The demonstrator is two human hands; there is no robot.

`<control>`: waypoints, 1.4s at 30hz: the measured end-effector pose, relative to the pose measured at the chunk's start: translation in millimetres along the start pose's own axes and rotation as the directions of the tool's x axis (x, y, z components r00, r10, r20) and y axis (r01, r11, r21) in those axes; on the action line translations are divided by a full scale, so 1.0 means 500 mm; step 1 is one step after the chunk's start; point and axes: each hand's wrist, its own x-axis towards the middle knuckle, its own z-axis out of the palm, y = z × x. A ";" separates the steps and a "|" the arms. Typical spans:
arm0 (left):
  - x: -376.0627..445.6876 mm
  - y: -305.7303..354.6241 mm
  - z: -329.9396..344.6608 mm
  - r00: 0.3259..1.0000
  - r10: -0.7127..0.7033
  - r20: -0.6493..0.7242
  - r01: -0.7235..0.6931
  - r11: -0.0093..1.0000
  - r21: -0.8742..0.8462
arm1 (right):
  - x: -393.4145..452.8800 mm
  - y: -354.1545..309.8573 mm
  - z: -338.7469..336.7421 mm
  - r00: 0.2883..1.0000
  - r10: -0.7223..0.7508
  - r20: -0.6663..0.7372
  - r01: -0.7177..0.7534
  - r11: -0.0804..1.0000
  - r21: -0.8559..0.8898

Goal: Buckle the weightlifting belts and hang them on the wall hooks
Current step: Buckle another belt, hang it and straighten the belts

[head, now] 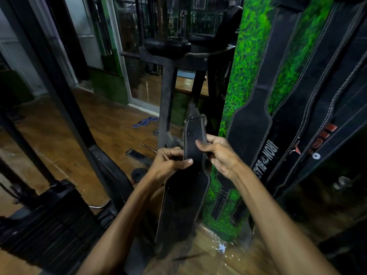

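Hands at work on a long black leather weightlifting belt with pale stitching, held upright beside the green turf-covered wall, where other black stitched belts already hang. Left hand and right hand each pinch the narrow strap end, thumbs on its face. To buckle well, I judge the strap should stay flat and feed straight, the wide body hanging free. Buckle and wall hooks are out of sight; strap holes are too dim to make out.
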 end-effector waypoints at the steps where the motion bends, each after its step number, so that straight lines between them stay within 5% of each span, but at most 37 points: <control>1: 0.000 0.003 -0.004 1.000 -0.006 -0.001 0.006 1.000 0.005 | -0.003 0.001 -0.002 0.999 -0.036 0.008 0.036 0.999 -0.008; 10: 0.058 0.109 0.003 0.985 -0.027 -0.168 -0.007 0.980 -0.199 | -0.011 0.060 0.022 0.994 -0.080 0.074 0.085 0.994 -0.067; 16: 0.062 0.098 -0.018 0.952 0.131 -0.276 -0.152 0.987 -0.056 | -0.013 0.028 0.032 0.998 -0.063 0.025 0.065 0.995 -0.073; 20: 0.045 0.081 -0.004 0.957 0.171 -0.235 -0.176 0.984 -0.004 | -0.009 -0.059 0.048 0.981 -0.194 -0.029 0.193 0.981 -0.015; 27: 0.037 0.089 -0.006 0.966 0.239 -0.103 -0.225 0.966 0.128 | -0.017 -0.077 0.056 0.880 -0.422 -0.219 0.323 0.868 -0.377; 33: 0.049 0.157 0.006 0.916 0.396 -0.066 -0.382 0.910 0.158 | -0.042 -0.058 0.042 0.947 -0.308 -0.087 0.242 0.866 -0.438; 35: 0.050 0.141 0.006 0.912 0.401 -0.086 -0.386 0.910 0.154 | -0.047 -0.088 0.029 0.965 -0.246 -0.089 0.187 0.886 -0.424; 38: 0.051 0.119 0.011 0.916 0.392 -0.090 -0.376 0.914 0.152 | -0.043 -0.153 0.011 0.921 -0.350 -0.171 0.287 0.907 -0.307; 42: 0.053 0.112 0.023 0.926 0.369 -0.080 -0.353 0.921 0.166 | -0.032 -0.209 0.029 0.960 -0.273 -0.070 0.226 0.895 -0.386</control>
